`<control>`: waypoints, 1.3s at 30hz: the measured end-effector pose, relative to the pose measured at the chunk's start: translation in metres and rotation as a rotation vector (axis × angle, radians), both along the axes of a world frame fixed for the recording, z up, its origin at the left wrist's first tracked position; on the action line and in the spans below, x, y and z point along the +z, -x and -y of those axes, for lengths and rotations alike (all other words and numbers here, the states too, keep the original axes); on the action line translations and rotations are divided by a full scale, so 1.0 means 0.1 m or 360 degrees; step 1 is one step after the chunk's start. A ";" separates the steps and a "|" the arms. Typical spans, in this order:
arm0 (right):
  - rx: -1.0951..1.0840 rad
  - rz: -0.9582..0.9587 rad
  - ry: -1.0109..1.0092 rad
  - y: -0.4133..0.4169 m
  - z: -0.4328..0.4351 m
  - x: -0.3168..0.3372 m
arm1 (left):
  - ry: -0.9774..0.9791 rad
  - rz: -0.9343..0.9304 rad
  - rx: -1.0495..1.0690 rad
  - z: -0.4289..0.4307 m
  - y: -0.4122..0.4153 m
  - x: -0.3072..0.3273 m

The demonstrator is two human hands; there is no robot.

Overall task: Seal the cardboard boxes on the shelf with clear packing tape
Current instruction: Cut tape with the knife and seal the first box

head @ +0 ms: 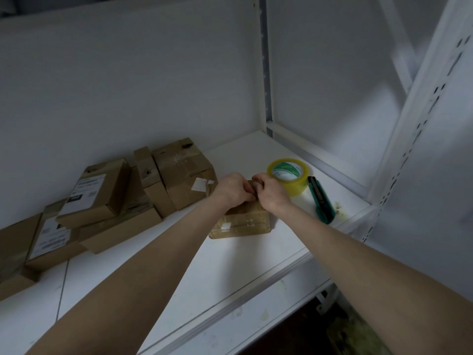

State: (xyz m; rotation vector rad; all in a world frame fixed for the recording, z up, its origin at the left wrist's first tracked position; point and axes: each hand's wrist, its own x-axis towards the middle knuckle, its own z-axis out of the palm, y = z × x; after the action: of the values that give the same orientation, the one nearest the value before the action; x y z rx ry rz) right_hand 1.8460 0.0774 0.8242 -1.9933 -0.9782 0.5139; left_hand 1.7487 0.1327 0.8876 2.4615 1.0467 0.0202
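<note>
A small cardboard box stands on the white shelf, with tape showing on its front face. My left hand and my right hand sit side by side on its top, fingers curled down onto the top edge; what they pinch there is hidden. Just behind my right hand lies a roll of clear packing tape with a yellowish rim. A green utility knife lies on the shelf to the right of the roll.
Several other cardboard boxes are piled against the back wall to the left, some with white labels. A white upright post stands at the back, and a slotted post closes the shelf's right end. The shelf's front edge runs diagonally.
</note>
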 end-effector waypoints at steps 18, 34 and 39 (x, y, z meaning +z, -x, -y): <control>0.0003 -0.0024 -0.0001 0.00 -0.02 0.00 | 0.0165 -0.0008 0.0063 -0.06 -0.05 0.02; 0.0006 -0.0064 -0.0031 0.00 -0.01 -0.01 | 0.0023 -0.0122 -0.0030 -0.06 -0.09 -0.01; -0.0003 -0.0083 -0.0031 0.00 -0.02 -0.01 | -0.0007 -0.0189 -0.0052 -0.07 -0.10 0.00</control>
State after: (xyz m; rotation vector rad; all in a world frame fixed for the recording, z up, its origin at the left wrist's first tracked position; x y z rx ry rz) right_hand 1.8465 0.0793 0.8227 -1.9540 -0.9460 0.5508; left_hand 1.7584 0.1394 0.8879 2.5093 1.0556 -0.1358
